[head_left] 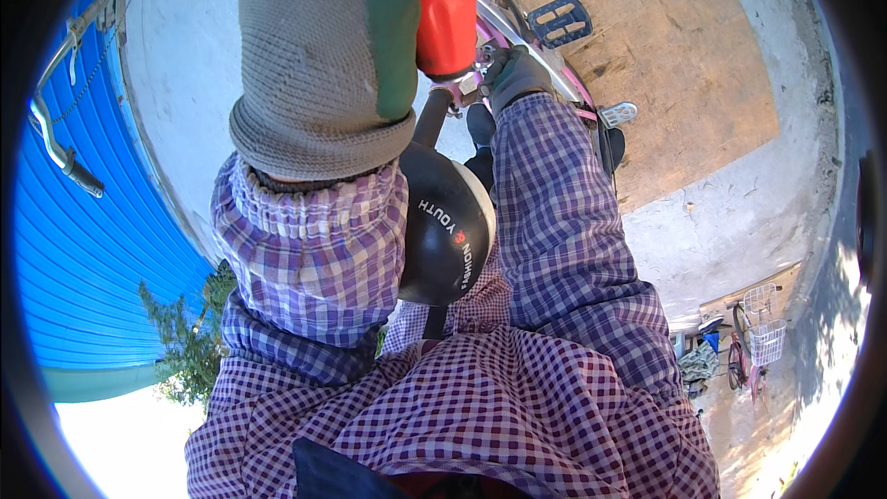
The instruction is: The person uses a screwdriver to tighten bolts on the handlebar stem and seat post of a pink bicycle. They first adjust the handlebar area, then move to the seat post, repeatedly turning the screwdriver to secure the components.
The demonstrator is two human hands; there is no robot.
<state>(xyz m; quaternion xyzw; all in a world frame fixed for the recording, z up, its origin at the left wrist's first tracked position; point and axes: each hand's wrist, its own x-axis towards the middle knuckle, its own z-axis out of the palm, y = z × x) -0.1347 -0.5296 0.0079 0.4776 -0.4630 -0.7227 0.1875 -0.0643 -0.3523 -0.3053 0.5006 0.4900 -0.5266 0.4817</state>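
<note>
Close up at the top, my left hand (323,55), in a grey knitted glove with a green coating, is closed round a red plastic tool (446,14). The top of the tool is out of the picture, so its exact kind does not show. The tool's lower end is over the pink bicycle frame (442,92). My right hand (519,77), also gloved, is closed at a small metal part by the seat tube; its fingers hide what they hold. Between my forearms is a black bicycle saddle (448,231) with a light edge, on a dark seat post (431,118).
A black pedal (559,21) and a grey pedal (617,115) stick out beside the frame, over a brown board (665,65). Left are another bicycle's handlebar (65,157) and a blue corrugated sheet (102,240). A pink bicycle with white baskets (767,342) stands lower right.
</note>
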